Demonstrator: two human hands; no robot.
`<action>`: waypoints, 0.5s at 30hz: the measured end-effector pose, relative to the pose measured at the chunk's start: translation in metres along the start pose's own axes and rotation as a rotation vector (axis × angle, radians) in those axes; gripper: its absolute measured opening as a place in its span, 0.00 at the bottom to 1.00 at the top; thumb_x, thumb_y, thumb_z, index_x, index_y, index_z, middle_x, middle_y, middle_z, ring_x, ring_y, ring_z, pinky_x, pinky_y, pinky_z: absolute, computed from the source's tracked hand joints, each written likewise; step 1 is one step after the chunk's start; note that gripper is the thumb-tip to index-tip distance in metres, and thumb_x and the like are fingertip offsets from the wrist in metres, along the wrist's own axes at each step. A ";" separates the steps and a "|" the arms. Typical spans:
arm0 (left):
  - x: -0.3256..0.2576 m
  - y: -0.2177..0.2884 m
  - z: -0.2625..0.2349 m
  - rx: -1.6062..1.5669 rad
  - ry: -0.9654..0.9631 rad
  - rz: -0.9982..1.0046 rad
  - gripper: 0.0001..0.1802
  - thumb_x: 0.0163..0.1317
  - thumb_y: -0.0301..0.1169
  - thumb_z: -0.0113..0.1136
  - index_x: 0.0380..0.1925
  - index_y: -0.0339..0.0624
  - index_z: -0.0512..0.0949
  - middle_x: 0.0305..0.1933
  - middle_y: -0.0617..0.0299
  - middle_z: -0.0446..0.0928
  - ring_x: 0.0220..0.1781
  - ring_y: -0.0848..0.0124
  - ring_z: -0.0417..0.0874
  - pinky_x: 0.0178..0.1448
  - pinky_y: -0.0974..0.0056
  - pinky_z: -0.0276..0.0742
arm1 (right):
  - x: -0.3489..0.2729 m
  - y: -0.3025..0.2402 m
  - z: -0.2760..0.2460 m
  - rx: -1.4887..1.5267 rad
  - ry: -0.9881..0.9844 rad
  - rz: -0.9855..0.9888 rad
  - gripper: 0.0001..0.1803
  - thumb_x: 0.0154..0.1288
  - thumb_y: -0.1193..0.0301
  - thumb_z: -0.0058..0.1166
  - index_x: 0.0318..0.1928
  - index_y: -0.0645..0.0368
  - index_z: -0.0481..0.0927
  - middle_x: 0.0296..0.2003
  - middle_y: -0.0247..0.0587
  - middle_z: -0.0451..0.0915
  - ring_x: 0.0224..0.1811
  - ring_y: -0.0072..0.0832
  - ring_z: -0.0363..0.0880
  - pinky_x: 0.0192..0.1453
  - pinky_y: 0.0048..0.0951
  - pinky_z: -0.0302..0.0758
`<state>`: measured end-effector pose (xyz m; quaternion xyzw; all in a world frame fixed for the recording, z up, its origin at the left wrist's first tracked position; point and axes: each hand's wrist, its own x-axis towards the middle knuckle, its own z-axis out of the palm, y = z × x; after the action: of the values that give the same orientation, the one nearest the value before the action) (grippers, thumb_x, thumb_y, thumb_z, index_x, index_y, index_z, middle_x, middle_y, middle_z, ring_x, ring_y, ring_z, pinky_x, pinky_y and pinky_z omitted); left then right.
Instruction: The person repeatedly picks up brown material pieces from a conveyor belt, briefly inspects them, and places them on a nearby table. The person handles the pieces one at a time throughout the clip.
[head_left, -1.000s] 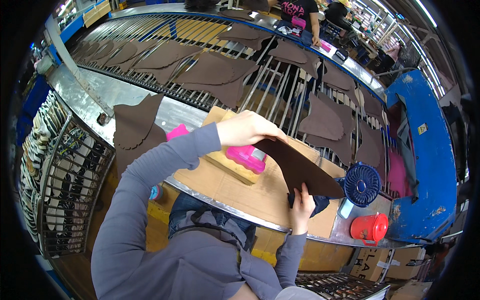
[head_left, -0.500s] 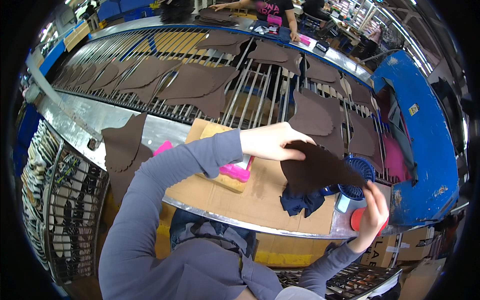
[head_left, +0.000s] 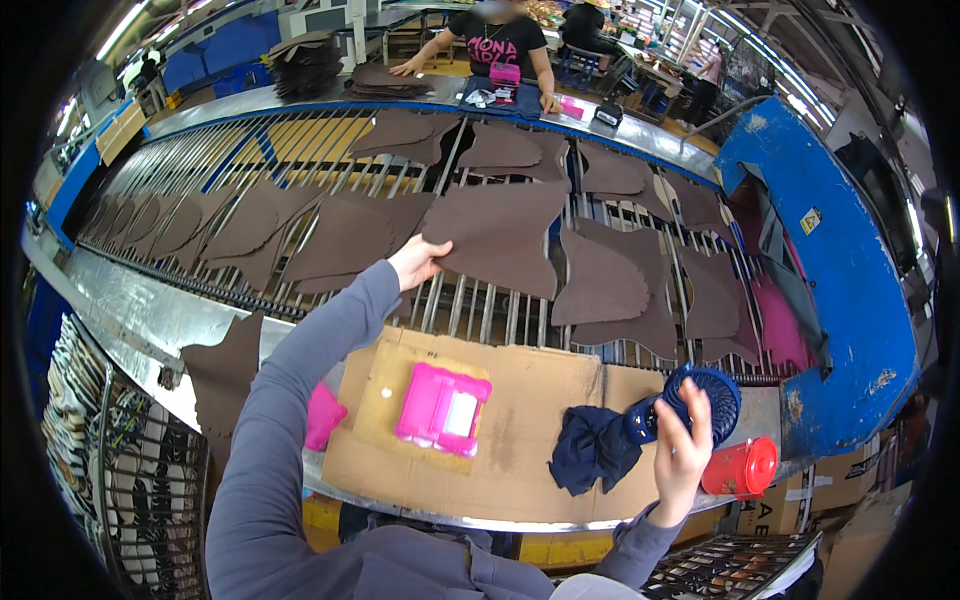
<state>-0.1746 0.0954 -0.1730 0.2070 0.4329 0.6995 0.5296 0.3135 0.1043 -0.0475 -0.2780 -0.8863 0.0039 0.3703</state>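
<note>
My left hand (head_left: 418,263) pinches the near left edge of a brown cut sheet piece (head_left: 500,235), thumb on top. That piece lies over the metal bars, between rows of similar brown pieces. My right hand (head_left: 683,450), holding nothing, is raised with its fingers apart in front of a dark blue round fan (head_left: 712,392). A crumpled navy cloth (head_left: 593,450) lies around the fan's base, left of that hand. To its right stands a red lidded pot (head_left: 742,467). A bright pink box-like holder (head_left: 440,408) sits on a yellowish block on the cardboard.
Overlapping brown pieces (head_left: 255,222) cover much of the barred conveyor (head_left: 470,305). A blue machine housing (head_left: 855,290) closes its right end. Across from me a person in a black top (head_left: 497,45) works beside brown stacks. A wire rack (head_left: 150,470) stands at lower left.
My left hand has carried the brown piece left and away from me onto the bars. My right hand has let go of it and moved left, fingers apart.
</note>
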 end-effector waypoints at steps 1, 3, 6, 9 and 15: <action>0.012 -0.008 -0.015 -0.005 0.043 -0.040 0.21 0.66 0.21 0.53 0.59 0.38 0.67 0.61 0.57 0.71 0.60 0.65 0.75 0.64 0.61 0.73 | -0.007 0.003 0.004 0.008 -0.042 0.023 0.19 0.50 0.84 0.57 0.44 0.55 0.84 0.56 0.52 0.75 0.59 0.46 0.73 0.67 0.48 0.65; 0.031 -0.025 -0.038 0.017 0.122 -0.103 0.19 0.66 0.20 0.53 0.57 0.38 0.69 0.59 0.57 0.72 0.57 0.65 0.77 0.62 0.60 0.76 | -0.023 0.011 0.013 0.024 -0.092 0.086 0.15 0.55 0.85 0.57 0.44 0.61 0.83 0.58 0.50 0.74 0.56 0.43 0.76 0.65 0.39 0.67; 0.050 -0.044 -0.041 0.070 0.250 -0.168 0.19 0.65 0.19 0.53 0.56 0.39 0.70 0.58 0.57 0.73 0.58 0.65 0.76 0.62 0.59 0.76 | -0.047 0.022 0.018 0.023 -0.140 0.218 0.16 0.58 0.85 0.55 0.47 0.59 0.82 0.60 0.49 0.72 0.57 0.43 0.75 0.59 0.36 0.71; 0.052 -0.054 -0.049 0.133 0.260 -0.206 0.19 0.64 0.21 0.55 0.55 0.41 0.70 0.55 0.57 0.75 0.55 0.66 0.79 0.59 0.61 0.77 | -0.052 0.023 0.022 0.051 -0.139 0.316 0.16 0.60 0.85 0.53 0.47 0.60 0.82 0.60 0.49 0.71 0.57 0.42 0.75 0.56 0.35 0.73; 0.016 -0.022 -0.047 0.333 0.291 -0.402 0.26 0.63 0.29 0.61 0.58 0.34 0.66 0.56 0.53 0.73 0.56 0.64 0.77 0.57 0.63 0.76 | -0.055 0.016 0.035 0.089 -0.131 0.329 0.17 0.60 0.87 0.51 0.48 0.60 0.81 0.61 0.50 0.70 0.56 0.42 0.75 0.55 0.36 0.74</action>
<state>-0.2034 0.0934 -0.2194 0.0990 0.6453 0.5223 0.5486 0.3296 0.0982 -0.1122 -0.4017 -0.8501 0.1218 0.3181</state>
